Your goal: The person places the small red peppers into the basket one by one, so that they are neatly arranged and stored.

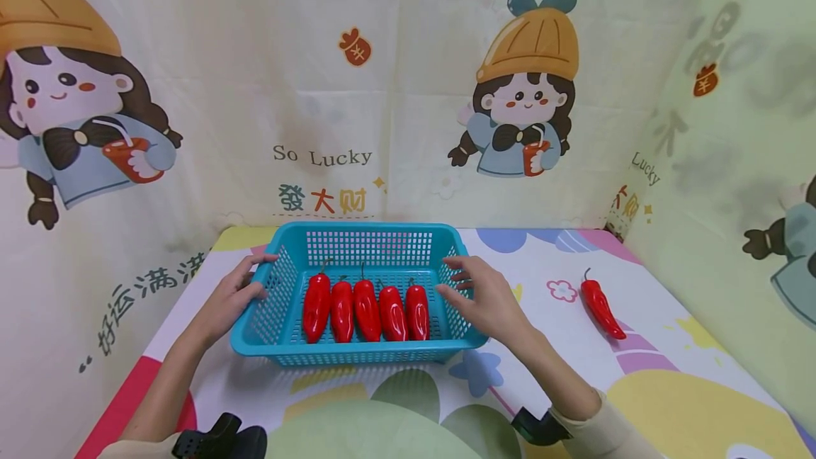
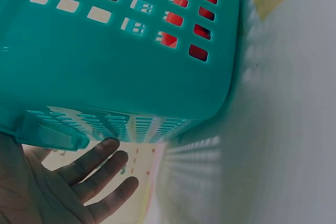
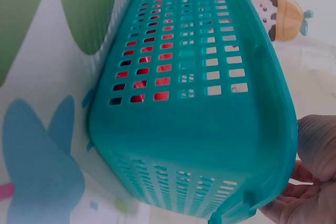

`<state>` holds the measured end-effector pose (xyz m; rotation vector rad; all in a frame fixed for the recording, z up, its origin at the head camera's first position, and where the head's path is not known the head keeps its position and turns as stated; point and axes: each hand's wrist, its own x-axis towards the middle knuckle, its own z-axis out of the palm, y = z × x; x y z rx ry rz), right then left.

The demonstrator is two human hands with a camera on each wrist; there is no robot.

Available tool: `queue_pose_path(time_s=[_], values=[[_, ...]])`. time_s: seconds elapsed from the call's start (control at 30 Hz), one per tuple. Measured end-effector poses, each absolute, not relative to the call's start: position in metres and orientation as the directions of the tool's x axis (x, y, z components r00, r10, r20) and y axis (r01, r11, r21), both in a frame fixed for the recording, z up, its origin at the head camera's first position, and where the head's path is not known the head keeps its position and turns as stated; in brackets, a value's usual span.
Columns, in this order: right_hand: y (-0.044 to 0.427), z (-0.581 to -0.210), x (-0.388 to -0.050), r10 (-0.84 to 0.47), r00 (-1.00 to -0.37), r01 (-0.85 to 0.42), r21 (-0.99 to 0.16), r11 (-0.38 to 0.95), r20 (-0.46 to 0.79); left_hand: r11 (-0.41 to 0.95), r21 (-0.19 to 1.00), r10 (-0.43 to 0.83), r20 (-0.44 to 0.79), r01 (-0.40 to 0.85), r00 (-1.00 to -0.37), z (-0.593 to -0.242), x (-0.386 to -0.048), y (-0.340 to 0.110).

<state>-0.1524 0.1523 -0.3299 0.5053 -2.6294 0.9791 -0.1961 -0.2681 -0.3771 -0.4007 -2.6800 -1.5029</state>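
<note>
A turquoise plastic basket (image 1: 357, 348) with latticed walls stands on the patterned tablecloth. Several glossy red chili peppers (image 1: 366, 310) lie side by side inside it, stems pointing to the back. At the basket's left end is my left hand (image 1: 226, 303), its fingertips at the rim; the left wrist view has its fingers (image 2: 100, 163) fairly straight beside the handle tab. My right hand (image 1: 487, 296) is at the right rim, thumb and fingers spread apart over the edge. Part of that hand (image 3: 310, 198) is hidden behind the rim in the right wrist view.
One more red chili pepper (image 1: 601, 309) lies on the tablecloth (image 1: 535, 346), right of the basket. A printed cloth backdrop (image 1: 408, 91) rises behind the table and along both sides. Dark wrist cameras (image 1: 540, 427) are strapped to the forearms.
</note>
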Motion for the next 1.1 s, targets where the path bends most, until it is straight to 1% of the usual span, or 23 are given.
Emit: queue_pose_path(time_s=[0.27, 0.5, 0.93, 1.1], values=[[0.162, -0.332, -0.151, -0.183, -0.878, -0.433, -0.569, 0.699, 0.443, 0.491, 0.836, 0.203, 0.164, 0.246, -0.965, -0.379, -0.197, -0.268], [0.174, -0.333, -0.153, -0.18, -0.864, -0.45, -0.563, 0.693, 0.469, 0.493, 0.837, 0.199, 0.158, 0.238, -0.967, -0.379, -0.197, -0.268], [0.193, -0.339, -0.153, -0.097, -0.903, -0.355, -0.597, 0.72, 0.419, 0.498, 0.83, 0.205, 0.167, 0.249, -0.964, -0.377, -0.196, -0.268], [0.2, -0.343, -0.153, -0.079, -0.905, -0.339, -0.597, 0.727, 0.418, 0.496, 0.831, 0.206, 0.168, 0.251, -0.964, -0.376, -0.196, -0.268]])
